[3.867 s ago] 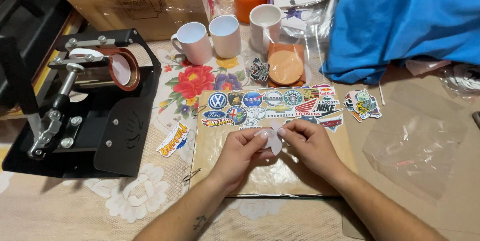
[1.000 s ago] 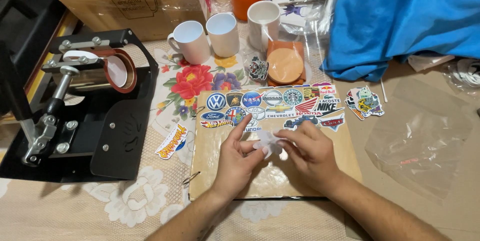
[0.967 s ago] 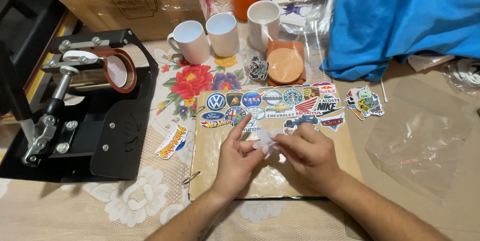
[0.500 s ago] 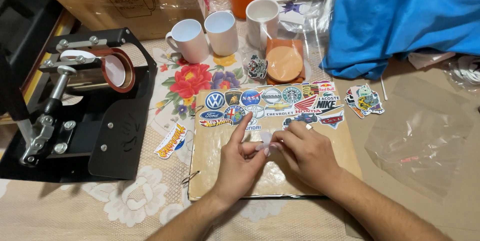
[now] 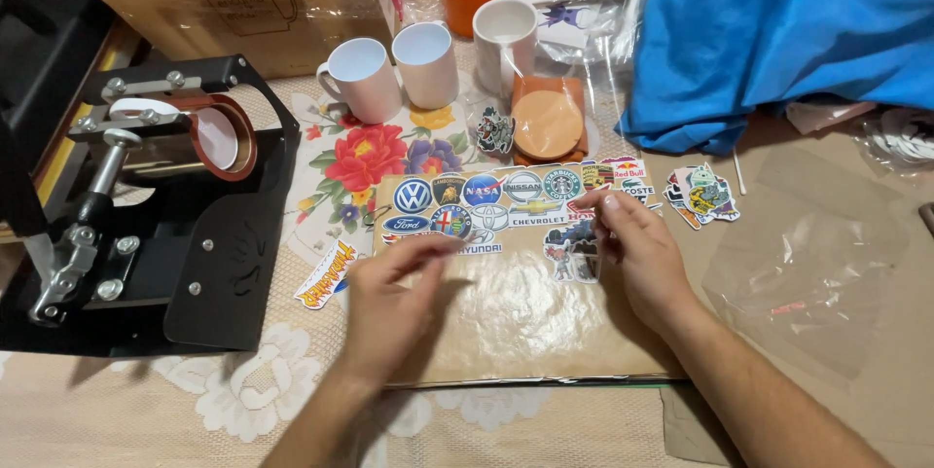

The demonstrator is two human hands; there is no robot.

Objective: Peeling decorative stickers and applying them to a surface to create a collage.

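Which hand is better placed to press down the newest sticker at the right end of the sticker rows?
Probably the right hand: its fingertips already rest at the right end of the colourful logo stickers on the brown board. The left hand hovers nearer the left end.

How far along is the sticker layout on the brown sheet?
Done: a row of stickers lies along the top of the brown sheet. In hand: the left hand and right hand hover over it, seemingly empty. Left: a loose sticker pile and one sticker lie off the sheet; three mugs look blank.
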